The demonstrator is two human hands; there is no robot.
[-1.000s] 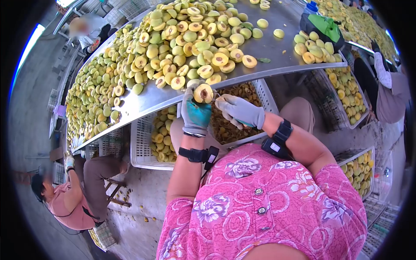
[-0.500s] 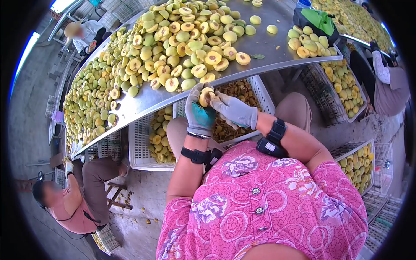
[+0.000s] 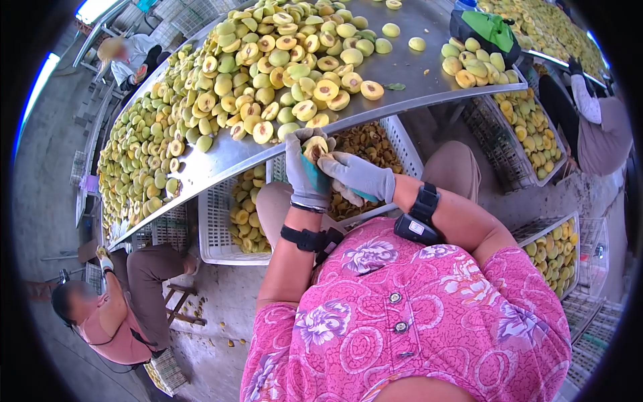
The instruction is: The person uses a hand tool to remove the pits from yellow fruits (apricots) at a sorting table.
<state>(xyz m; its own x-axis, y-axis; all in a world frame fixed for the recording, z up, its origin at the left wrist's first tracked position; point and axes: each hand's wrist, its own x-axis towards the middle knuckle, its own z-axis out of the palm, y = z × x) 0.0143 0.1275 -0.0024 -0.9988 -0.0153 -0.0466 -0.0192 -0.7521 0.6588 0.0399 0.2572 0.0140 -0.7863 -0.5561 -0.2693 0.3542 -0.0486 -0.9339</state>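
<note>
In my gloved left hand (image 3: 305, 175) is an apricot half (image 3: 313, 149), yellow-green with a brown hollow in its cut face. The fingers are wrapped round it just below the table's front rim. My right hand (image 3: 365, 177), also gloved, is closed with thumb and fingertips at the fruit's cut face. Whatever it may pinch is hidden by the fingers. Behind the hands, a large pile of apricot halves (image 3: 274, 74) covers much of the metal table (image 3: 415, 74). Under the hands stands a white crate (image 3: 410, 151) with brown pits or scraps (image 3: 367, 142) in it.
Another white crate (image 3: 218, 234) holding fruit halves stands to the left under the table. A dark bag with a green top (image 3: 494, 28) sits beside a small fruit heap. Filled crates (image 3: 512, 157) stand at right. A seated co-worker (image 3: 110, 315) is at lower left.
My left hand has turned slightly, tilting the apricot half's cut face more into view. The right hand has shifted a little left and down, its fingertips still at the fruit.
</note>
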